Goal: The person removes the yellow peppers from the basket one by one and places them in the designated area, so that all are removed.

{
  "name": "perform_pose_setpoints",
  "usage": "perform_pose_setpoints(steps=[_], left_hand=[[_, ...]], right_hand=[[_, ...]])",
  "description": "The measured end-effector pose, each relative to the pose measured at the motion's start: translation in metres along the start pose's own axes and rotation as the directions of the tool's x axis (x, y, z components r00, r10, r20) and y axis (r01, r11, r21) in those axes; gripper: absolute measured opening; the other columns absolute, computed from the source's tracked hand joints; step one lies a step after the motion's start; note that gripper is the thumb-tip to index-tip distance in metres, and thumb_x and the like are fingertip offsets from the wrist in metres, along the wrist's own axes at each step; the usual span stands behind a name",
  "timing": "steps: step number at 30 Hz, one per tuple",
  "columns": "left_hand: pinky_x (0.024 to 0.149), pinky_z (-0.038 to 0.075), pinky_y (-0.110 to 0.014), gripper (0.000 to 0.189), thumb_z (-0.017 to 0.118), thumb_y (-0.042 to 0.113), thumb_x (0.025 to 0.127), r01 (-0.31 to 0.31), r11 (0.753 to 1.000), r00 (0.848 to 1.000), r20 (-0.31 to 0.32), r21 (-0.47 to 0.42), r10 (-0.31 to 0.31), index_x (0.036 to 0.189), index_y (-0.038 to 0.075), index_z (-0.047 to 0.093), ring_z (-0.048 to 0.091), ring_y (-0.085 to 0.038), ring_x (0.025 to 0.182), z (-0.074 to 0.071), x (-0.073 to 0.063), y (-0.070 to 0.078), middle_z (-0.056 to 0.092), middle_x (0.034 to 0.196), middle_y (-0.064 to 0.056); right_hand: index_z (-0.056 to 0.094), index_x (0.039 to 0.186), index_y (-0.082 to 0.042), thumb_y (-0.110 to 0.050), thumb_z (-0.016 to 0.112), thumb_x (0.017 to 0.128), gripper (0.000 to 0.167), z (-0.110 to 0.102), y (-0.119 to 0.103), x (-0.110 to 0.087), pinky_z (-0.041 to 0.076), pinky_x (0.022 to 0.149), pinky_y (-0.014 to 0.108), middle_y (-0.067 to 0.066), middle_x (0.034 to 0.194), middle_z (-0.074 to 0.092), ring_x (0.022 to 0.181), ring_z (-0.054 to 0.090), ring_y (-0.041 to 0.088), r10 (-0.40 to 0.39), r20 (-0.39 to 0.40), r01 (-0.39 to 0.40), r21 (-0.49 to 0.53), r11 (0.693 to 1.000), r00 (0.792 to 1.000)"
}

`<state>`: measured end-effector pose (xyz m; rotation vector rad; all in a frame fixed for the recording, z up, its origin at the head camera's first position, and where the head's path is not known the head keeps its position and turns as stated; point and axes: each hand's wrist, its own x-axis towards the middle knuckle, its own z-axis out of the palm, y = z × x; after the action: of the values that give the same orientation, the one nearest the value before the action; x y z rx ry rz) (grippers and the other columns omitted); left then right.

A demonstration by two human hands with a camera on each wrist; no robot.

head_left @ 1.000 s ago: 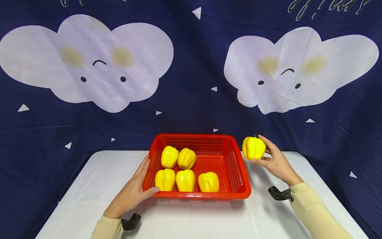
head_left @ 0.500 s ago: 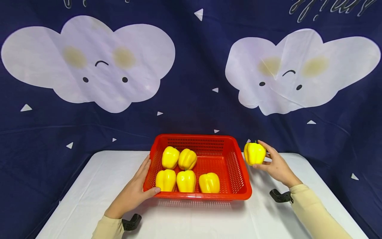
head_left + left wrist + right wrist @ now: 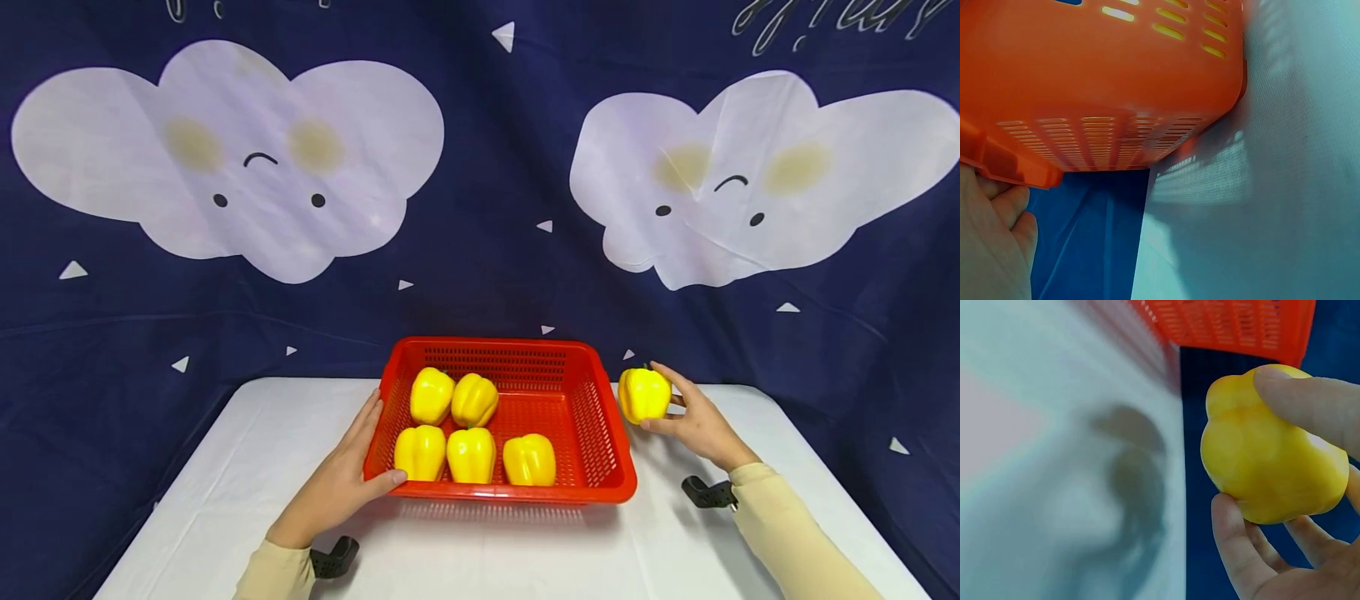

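Observation:
A red plastic basket (image 3: 525, 492) with slotted walls stands on the white table. Inside it lie several yellow bell peppers (image 3: 471, 456), two at the back left and the others along the front. My left hand (image 3: 330, 492) grips the basket's left front corner, thumb over the rim and fingers along the left side; the left wrist view shows fingertips under the rim (image 3: 1022, 172). Beyond the basket's right wall, my right hand (image 3: 693, 421) holds another yellow bell pepper (image 3: 645, 395) above the table, stem up. Thumb and fingers pinch it from opposite sides in the right wrist view.
The white-clothed table (image 3: 540, 558) ends just behind the basket, against a dark blue curtain (image 3: 487, 283) printed with clouds. A black wrist-camera mount (image 3: 335, 557) sits at the left wrist, and a similar black mount (image 3: 707, 492) at the right.
My right hand has lowered the bell pepper beside the basket's right wall. My left hand keeps its grip on the basket, and the peppers inside stay put. The whole view has shifted slightly.

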<state>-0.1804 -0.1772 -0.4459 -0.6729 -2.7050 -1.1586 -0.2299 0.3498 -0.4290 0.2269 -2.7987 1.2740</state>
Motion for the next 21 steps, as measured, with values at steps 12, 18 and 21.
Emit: perform_pose_setpoints(steps=[12, 18, 21], left_hand=[[0.104, 0.040, -0.059, 0.101, 0.073, 0.046, 0.088, 0.010, 1.000, 1.000, 0.004, -0.004, -0.010, 0.161, 0.005, 0.016, 0.023, -0.033, 0.150, 0.000, 0.000, 0.000, 0.005, 0.169, -0.001], [0.105, 0.039, -0.061, 0.101, 0.072, 0.046, 0.088, 0.009, 1.000, 1.000, 0.001, -0.001, -0.009, 0.161, 0.005, 0.016, 0.023, -0.036, 0.150, 0.000, 0.000, -0.001, 0.006, 0.169, -0.004], [0.104, 0.040, -0.062, 0.100, 0.072, 0.047, 0.089, 0.010, 1.000, 1.000, -0.001, 0.006, -0.010, 0.161, 0.004, 0.016, 0.024, -0.038, 0.149, 0.000, 0.000, -0.001, 0.007, 0.169, -0.005]], right_hand=[[0.023, 0.160, -0.010, -0.013, 0.085, 0.080, 0.102, 0.004, 0.019, 0.003, 0.050, 0.096, 0.060, 0.030, 0.156, 0.027, 0.127, 0.045, 0.056, -0.002, 0.045, 0.002, 0.016, 1.000, 0.999], [0.021, 0.160, -0.007, -0.015, 0.085, 0.081, 0.102, 0.007, 0.026, 0.005, 0.046, 0.099, 0.063, 0.031, 0.156, 0.028, 0.127, 0.044, 0.057, 0.014, 0.066, -0.014, 0.002, 1.000, 0.998], [0.020, 0.159, -0.006, -0.015, 0.084, 0.081, 0.102, 0.008, 0.029, 0.005, 0.045, 0.100, 0.063, 0.032, 0.155, 0.027, 0.127, 0.044, 0.057, 0.015, 0.072, -0.015, 0.003, 1.000, 0.997]])
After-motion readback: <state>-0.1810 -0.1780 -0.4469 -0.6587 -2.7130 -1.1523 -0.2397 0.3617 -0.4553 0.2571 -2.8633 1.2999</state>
